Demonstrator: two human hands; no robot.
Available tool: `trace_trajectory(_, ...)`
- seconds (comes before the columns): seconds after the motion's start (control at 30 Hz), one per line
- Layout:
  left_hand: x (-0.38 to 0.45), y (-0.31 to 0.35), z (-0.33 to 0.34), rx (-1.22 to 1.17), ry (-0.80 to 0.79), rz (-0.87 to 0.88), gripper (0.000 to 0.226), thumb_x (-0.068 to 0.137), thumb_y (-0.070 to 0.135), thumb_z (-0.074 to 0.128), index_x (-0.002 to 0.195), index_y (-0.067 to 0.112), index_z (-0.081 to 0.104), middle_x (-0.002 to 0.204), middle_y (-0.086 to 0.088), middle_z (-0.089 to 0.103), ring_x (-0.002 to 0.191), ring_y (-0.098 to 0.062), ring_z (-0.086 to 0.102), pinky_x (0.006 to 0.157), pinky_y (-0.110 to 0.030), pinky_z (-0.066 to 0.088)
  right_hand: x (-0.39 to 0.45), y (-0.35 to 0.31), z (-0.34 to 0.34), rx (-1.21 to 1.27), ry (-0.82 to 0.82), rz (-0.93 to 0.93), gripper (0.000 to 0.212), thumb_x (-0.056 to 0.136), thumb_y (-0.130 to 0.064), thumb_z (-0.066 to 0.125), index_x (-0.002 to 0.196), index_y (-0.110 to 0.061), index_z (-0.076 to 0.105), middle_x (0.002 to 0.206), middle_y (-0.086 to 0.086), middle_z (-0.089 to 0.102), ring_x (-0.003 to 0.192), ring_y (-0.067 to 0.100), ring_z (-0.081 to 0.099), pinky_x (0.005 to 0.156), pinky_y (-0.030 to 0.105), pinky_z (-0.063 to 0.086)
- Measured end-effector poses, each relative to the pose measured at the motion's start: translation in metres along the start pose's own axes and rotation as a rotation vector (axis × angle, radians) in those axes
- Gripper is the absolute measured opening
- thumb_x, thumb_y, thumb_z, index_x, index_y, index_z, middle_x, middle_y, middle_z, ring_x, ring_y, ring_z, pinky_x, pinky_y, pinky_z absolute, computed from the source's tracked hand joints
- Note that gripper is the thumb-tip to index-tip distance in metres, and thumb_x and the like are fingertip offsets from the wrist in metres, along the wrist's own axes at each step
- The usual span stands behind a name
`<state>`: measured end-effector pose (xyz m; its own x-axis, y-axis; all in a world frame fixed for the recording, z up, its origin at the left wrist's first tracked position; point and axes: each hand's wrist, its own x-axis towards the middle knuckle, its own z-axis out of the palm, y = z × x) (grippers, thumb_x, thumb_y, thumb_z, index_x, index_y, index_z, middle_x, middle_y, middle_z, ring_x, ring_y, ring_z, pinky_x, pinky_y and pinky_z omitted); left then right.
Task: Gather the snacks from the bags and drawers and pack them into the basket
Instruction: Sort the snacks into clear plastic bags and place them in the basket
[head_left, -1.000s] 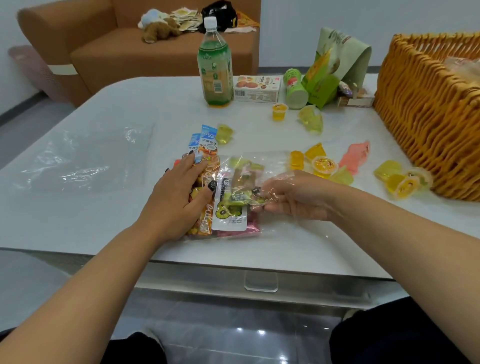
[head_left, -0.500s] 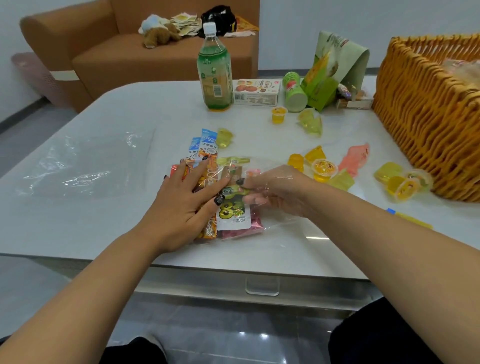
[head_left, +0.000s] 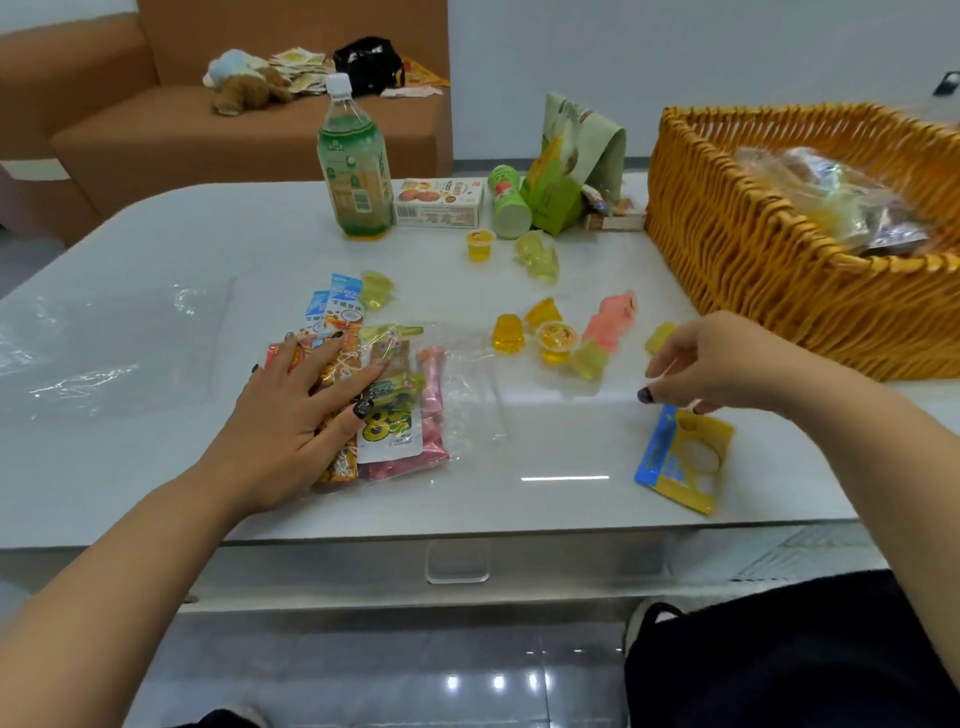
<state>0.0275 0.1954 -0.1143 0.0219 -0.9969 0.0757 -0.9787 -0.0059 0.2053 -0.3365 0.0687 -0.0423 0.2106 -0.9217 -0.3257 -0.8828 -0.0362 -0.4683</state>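
My left hand (head_left: 306, 410) lies flat with spread fingers on a pile of snack packets (head_left: 395, 431) that sit partly inside a clear plastic bag (head_left: 467, 384) on the white table (head_left: 156, 260). My right hand (head_left: 722, 364) hovers to the right, its fingers loosely curled just over the top edge of a yellow and blue packet (head_left: 683, 460); it holds nothing. Several jelly cups (head_left: 556, 340) are scattered between the hands and the wicker basket (head_left: 769, 270), which has wrapped snacks inside.
At the back of the table stand a green drink bottle (head_left: 356, 171), a small box (head_left: 439, 202), a green tube (head_left: 509, 208) and a green paper bag (head_left: 571, 161). An empty clear bag (head_left: 104, 343) lies left. A brown sofa (head_left: 208, 130) stands behind.
My right hand has come out of the clear bag and moved right, to above the yellow and blue packet near the table's front edge. My left hand stays pressed on the packet pile.
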Motion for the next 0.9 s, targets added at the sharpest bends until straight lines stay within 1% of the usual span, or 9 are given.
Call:
trace_trajectory(0.07, 0.001, 0.0, 0.001, 0.005, 0.001, -0.003, 0.055, 0.083, 0.069, 0.008, 0.138, 0.065, 0.012, 0.163, 0.008, 0.009, 0.15, -0.026, -0.003, 0.12, -0.049, 0.006, -0.007, 0.01, 0.003, -0.295, -0.017, 0.015, 0.052, 0.068, -0.041, 0.083, 0.109, -0.015, 0.064, 0.104, 0.002, 0.063, 0.087, 0.017, 0.058, 0.074, 0.028, 0.048)
trace_trajectory(0.17, 0.002, 0.001, 0.002, 0.005, 0.009, -0.006, 0.057, 0.083, 0.069, 0.009, 0.139, 0.062, 0.016, 0.163, 0.007, 0.011, 0.15, -0.027, -0.001, 0.12, -0.05, 0.007, -0.017, 0.016, 0.012, -0.405, -0.076, 0.049, 0.076, 0.061, -0.045, 0.086, 0.124, -0.016, 0.054, 0.115, 0.002, 0.056, 0.098, 0.019, 0.053, 0.082, 0.028, 0.048)
trace_trajectory(0.27, 0.003, 0.002, 0.003, 0.0, 0.016, -0.002, 0.058, 0.084, 0.069, 0.01, 0.14, 0.061, 0.018, 0.163, 0.007, 0.012, 0.15, -0.028, 0.0, 0.12, -0.05, 0.007, -0.021, 0.016, 0.016, -0.42, -0.062, 0.051, 0.078, 0.06, -0.044, 0.087, 0.125, -0.015, 0.054, 0.12, 0.008, 0.057, 0.107, 0.024, 0.055, 0.089, 0.032, 0.049)
trace_trajectory(0.37, 0.004, 0.001, 0.004, -0.004, 0.016, -0.007, 0.059, 0.084, 0.069, 0.01, 0.141, 0.06, 0.018, 0.163, 0.008, 0.012, 0.15, -0.028, 0.0, 0.12, -0.051, 0.007, -0.022, 0.008, 0.022, -0.331, -0.049, 0.041, 0.077, 0.06, -0.036, 0.088, 0.124, -0.013, 0.052, 0.107, 0.005, 0.055, 0.095, 0.022, 0.053, 0.076, 0.026, 0.045)
trace_trajectory(0.47, 0.004, 0.001, 0.004, -0.009, 0.012, -0.009, 0.059, 0.083, 0.07, 0.009, 0.141, 0.061, 0.017, 0.163, 0.009, 0.01, 0.151, -0.027, -0.002, 0.12, -0.051, 0.007, -0.019, -0.002, 0.032, -0.146, -0.061, -0.048, 0.069, 0.06, -0.026, 0.09, 0.118, -0.015, 0.054, 0.101, 0.003, 0.057, 0.085, 0.021, 0.058, 0.068, 0.028, 0.048)
trace_trajectory(0.57, 0.004, 0.001, 0.004, -0.035, 0.02, -0.004, 0.059, 0.083, 0.069, 0.01, 0.14, 0.06, 0.019, 0.162, 0.008, 0.012, 0.15, -0.029, -0.001, 0.12, -0.052, 0.008, -0.015, -0.016, 0.04, 0.275, -0.079, -0.182, 0.056, 0.065, -0.01, 0.087, 0.114, -0.017, 0.061, 0.099, 0.009, 0.062, 0.078, 0.021, 0.067, 0.067, 0.03, 0.058)
trace_trajectory(0.67, 0.003, 0.001, 0.005, -0.039, 0.02, -0.003, 0.06, 0.083, 0.069, 0.01, 0.141, 0.059, 0.02, 0.163, 0.008, 0.013, 0.15, -0.028, -0.001, 0.12, -0.052, 0.007, -0.008, -0.033, 0.049, 0.652, 0.034, -0.216, 0.045, 0.076, 0.003, 0.076, 0.115, -0.013, 0.061, 0.099, 0.02, 0.065, 0.075, 0.023, 0.069, 0.06, 0.03, 0.059)
trace_trajectory(0.77, 0.003, 0.0, 0.006, -0.038, 0.022, -0.005, 0.057, 0.083, 0.069, 0.01, 0.14, 0.061, 0.017, 0.163, 0.009, 0.012, 0.151, -0.027, -0.001, 0.12, -0.05, 0.007, 0.002, -0.048, 0.06, 0.764, 0.066, -0.181, 0.039, 0.084, 0.005, 0.064, 0.119, -0.013, 0.059, 0.104, 0.019, 0.067, 0.074, 0.023, 0.069, 0.057, 0.033, 0.06)
trace_trajectory(0.9, 0.001, 0.001, 0.005, -0.051, 0.034, 0.015, 0.055, 0.085, 0.067, 0.011, 0.139, 0.062, 0.016, 0.162, 0.009, 0.013, 0.15, -0.025, -0.003, 0.12, -0.05, 0.007, 0.017, -0.059, 0.069, 0.949, 0.024, -0.095, 0.045, 0.087, 0.008, 0.059, 0.127, -0.011, 0.055, 0.107, 0.018, 0.063, 0.064, 0.021, 0.067, 0.058, 0.033, 0.06)
